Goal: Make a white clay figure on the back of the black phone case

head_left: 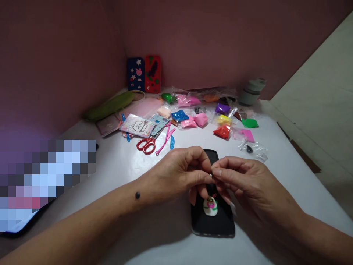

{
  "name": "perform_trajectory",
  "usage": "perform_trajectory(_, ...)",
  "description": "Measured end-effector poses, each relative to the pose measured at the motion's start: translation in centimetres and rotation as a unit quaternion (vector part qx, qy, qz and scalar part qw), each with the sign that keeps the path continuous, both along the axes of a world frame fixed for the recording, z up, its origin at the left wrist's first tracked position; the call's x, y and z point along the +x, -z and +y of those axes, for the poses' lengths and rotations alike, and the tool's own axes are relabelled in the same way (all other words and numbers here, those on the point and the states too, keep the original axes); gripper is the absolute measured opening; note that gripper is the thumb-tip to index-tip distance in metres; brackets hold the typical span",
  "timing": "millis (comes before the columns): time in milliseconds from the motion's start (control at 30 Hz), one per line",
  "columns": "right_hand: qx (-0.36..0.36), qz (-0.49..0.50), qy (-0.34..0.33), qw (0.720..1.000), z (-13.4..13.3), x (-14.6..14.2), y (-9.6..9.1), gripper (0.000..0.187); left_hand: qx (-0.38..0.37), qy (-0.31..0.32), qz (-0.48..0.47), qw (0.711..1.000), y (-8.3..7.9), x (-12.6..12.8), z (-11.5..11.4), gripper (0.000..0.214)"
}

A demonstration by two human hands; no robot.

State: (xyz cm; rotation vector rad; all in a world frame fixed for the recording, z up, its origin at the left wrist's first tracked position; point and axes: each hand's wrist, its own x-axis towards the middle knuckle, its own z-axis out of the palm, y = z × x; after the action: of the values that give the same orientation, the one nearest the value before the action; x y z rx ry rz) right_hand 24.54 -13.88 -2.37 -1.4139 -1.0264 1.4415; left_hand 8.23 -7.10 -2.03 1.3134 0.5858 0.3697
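My left hand [190, 171] and my right hand [239, 176] meet fingertip to fingertip above a black phone case [212, 226]. Both are closed in a pinch, and a tiny pale speck shows between them, too small to name. On the case below sits a white rounded clay figure [210, 210] with pink, green and dark details; my fingers cover part of the case above it. A small round black lump [138, 195] rests on my left wrist.
Red-handled scissors [147, 145], pink clay tools [165, 141] and a sticker card [138, 126] lie beyond my left hand. Several bagged clay pieces, like the red one [222, 131], spread behind. Blue [135, 75] and red [153, 74] decorated cases lean on the wall; a blurred-out screen [41, 187] is left.
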Motion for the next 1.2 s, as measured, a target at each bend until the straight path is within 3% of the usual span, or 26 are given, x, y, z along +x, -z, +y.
perform_trajectory(433,0.005,0.002,0.001,1.0,-0.2,0.05,0.4,0.02,0.017,0.0,0.013,1.0,0.25,-0.09,0.16,0.006)
perform_trajectory(1200,-0.029,0.073,0.013,0.997,-0.01,-0.17,0.07,0.024,-0.054,-0.011,-0.007,0.998,0.38,0.22,0.27,0.006)
